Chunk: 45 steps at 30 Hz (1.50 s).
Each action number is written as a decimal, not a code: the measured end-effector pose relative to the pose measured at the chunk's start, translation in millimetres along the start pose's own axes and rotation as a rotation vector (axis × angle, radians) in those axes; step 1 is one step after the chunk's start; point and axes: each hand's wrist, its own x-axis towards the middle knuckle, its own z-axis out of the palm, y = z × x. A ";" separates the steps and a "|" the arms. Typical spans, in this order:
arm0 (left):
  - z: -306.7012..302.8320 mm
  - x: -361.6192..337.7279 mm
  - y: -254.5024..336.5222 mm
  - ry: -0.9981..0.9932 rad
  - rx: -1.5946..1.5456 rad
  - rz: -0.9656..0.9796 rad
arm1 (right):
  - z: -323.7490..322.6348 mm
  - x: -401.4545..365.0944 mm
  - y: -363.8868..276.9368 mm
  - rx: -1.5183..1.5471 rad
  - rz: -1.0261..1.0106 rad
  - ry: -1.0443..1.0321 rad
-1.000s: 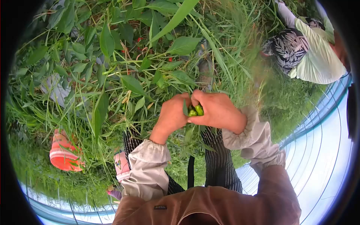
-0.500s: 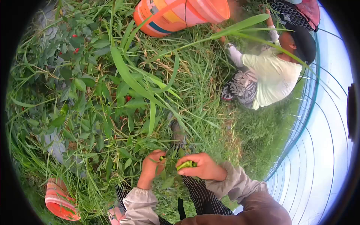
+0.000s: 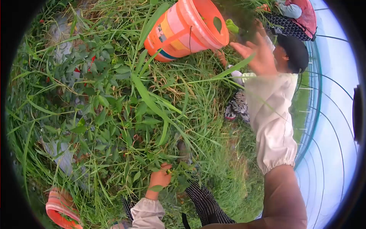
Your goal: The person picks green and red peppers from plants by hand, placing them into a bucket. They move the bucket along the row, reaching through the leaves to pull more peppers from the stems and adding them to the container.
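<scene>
My right hand (image 3: 256, 56) is stretched out near the mouth of a large orange bucket (image 3: 173, 36), fingers spread and holding nothing. Green peppers (image 3: 231, 26) are in the air between its fingers and the bucket's rim. Low in the view, my left hand (image 3: 161, 177) is closed on a pepper plant stem (image 3: 169, 171), with leaves around the fingers. A small bit of green shows at its fingertips. Leafy pepper plants (image 3: 103, 99) with a few red peppers (image 3: 77, 70) spread to the left of both hands.
A person in a dark cap (image 3: 292, 51) crouches beyond my right arm, with another person (image 3: 293, 17) behind. A second orange bucket (image 3: 63, 210) lies tilted at lower left. Tall grass blades (image 3: 148, 97) cross the middle. Greenhouse sheeting (image 3: 331, 107) curves along the right.
My right hand has swung up and away from the plant to the orange bucket and let go of the green peppers. My left hand has stayed low by the plant, shifting slightly.
</scene>
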 end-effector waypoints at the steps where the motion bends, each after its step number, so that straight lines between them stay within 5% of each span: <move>1: -2.2 -2.5 3.4 -0.015 0.003 -0.032 | -5.2 -2.4 16.5 -0.227 -0.128 -0.017; 4: -10.7 -4.2 23.3 -0.054 0.065 0.002 | -38.3 -16.0 93.2 -0.465 -0.324 -0.230; 6: -1.9 -11.3 22.9 -0.065 0.092 0.032 | -45.8 -37.1 156.9 -0.525 -0.012 -0.229; 8: 9.6 -15.6 22.5 -0.269 0.304 0.000 | -58.7 -81.3 262.7 -0.611 0.437 -0.509; 9: 15.7 -17.8 19.5 -0.286 0.304 -0.016 | -57.4 -101.8 291.6 -0.620 0.423 -0.563; 11: 26.1 -24.3 11.5 -0.250 0.355 0.102 | -80.6 -108.6 363.3 -1.017 0.070 -0.944; 12: 30.0 -27.0 12.3 -0.267 0.356 0.085 | -89.1 -112.7 393.6 -1.003 0.091 -0.940; 14: 33.0 -30.0 15.2 -0.442 0.477 0.039 | -98.6 -114.7 437.1 -1.669 -0.542 -0.509; 17: 46.9 -38.9 4.9 -0.510 0.521 0.013 | -123.3 -80.2 461.4 -1.479 -0.096 -0.073; 20: 61.8 -50.8 -7.4 -0.572 0.600 -0.009 | -125.5 -63.9 423.9 -1.157 0.509 0.073; 25: 67.2 -53.6 -13.7 -0.599 0.603 -0.002 | -109.8 -86.9 465.9 -1.427 0.462 -0.140; 29: 85.5 -63.9 -34.5 -0.403 0.414 0.015 | -94.4 -119.1 490.0 -1.245 0.238 -0.094; 31: 75.4 -54.5 -16.5 -0.408 0.353 -0.053 | -89.7 -139.4 475.2 -0.907 0.199 -0.040; 34: 64.9 -41.7 -8.4 -0.687 0.503 -0.177 | -96.1 -184.8 443.1 -0.845 0.116 0.037; 37: 37.8 -25.5 4.4 -0.655 0.256 -0.243 | -126.4 -228.4 397.6 -0.447 0.465 -0.044; 39: 29.6 -18.7 -3.7 -0.435 -0.458 -0.148 | -149.2 -263.5 387.9 -0.327 0.431 -0.034; 41: -14.3 -6.0 17.0 -0.354 -0.862 -0.436 | -178.1 -288.1 391.3 -0.214 0.429 -0.057; 43: -18.0 -1.8 12.7 -0.055 -1.444 -0.449 | -186.1 -299.1 381.7 -0.157 0.467 -0.029; 45: -15.0 4.5 0.3 0.024 -1.461 -0.516 | -188.0 -309.1 378.0 -0.096 0.511 -0.006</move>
